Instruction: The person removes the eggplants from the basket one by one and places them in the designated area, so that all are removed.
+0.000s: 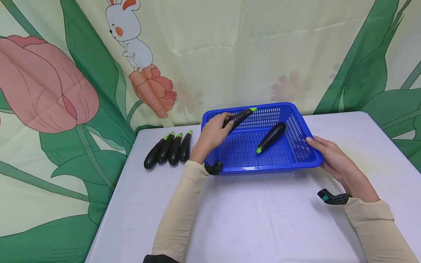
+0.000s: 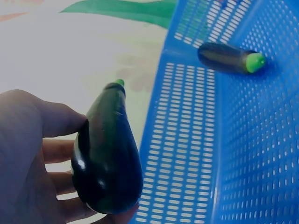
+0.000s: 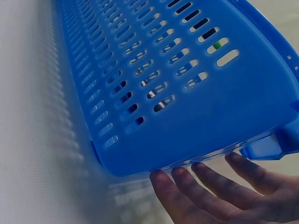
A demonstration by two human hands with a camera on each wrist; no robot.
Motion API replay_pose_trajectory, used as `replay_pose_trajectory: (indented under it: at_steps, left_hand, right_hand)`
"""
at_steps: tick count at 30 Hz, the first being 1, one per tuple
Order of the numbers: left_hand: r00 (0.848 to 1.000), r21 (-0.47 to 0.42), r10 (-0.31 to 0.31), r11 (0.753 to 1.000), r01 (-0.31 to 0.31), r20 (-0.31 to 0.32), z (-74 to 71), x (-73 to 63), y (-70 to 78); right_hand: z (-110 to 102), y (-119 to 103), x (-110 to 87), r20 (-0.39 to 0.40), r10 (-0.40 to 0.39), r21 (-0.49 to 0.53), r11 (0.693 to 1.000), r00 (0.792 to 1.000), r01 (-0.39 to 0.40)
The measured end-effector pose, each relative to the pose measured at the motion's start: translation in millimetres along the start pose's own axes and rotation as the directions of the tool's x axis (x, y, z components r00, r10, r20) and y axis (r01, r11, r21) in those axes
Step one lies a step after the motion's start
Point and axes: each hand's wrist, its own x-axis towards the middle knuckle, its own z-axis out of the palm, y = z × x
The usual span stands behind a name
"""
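Note:
My left hand (image 1: 213, 133) grips a dark purple eggplant (image 1: 241, 117) with a green stem end, over the left part of a blue slotted plastic basket (image 1: 286, 106). In the left wrist view, thumb and fingers wrap the wide end of this eggplant (image 2: 107, 154). A second eggplant (image 1: 271, 137) lies inside the basket, its green tip toward the front. At the basket's right side, my right hand (image 1: 333, 159) holds the rim, thumb on top. The right wrist view has the fingers (image 3: 224, 182) spread against the outside of the basket (image 3: 196, 126).
Several eggplants (image 1: 174, 149) lie side by side on the white-covered table (image 1: 250, 219), left of the basket, green ends toward the back. Behind the table hangs a cloth backdrop (image 1: 223, 54) printed with flowers and a rabbit.

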Motion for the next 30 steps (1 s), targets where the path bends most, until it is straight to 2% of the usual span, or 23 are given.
replay_pose_trajectory:
  at_steps: [7, 12, 16, 24, 30]
  left_hand:
    - [0.997, -0.124, 0.019, 0.992, -0.028, -0.076, -9.2, -16.4, -7.6]
    - [0.994, -0.170, -0.015, 0.985, -0.003, -0.106, -13.3, -29.8, -14.1]
    - [0.990, -0.168, -0.050, 0.985, 0.027, -0.134, -14.9, -39.8, -22.4]
    - [0.972, -0.209, -0.115, 0.975, 0.071, -0.204, -22.9, -59.3, -51.8]
    - [0.948, -0.241, -0.167, 0.965, 0.101, -0.272, -35.4, -70.1, -78.0]
  right_hand:
    - [-1.3, -0.5, -0.7, 0.011, -0.009, 0.054, 0.999, 1.000, 0.008]
    - [-0.8, -0.5, -0.1, 0.006, -0.014, 0.039, 0.999, 1.000, 0.013]
    - [0.1, -0.3, 0.4, 0.000, -0.006, 0.026, 1.000, 1.000, 0.006]
    - [0.1, -0.2, -0.6, 0.003, -0.007, 0.036, 0.999, 1.000, 0.007]
    - [-0.3, 0.2, -0.5, 0.005, -0.012, 0.055, 0.998, 1.000, 0.011]
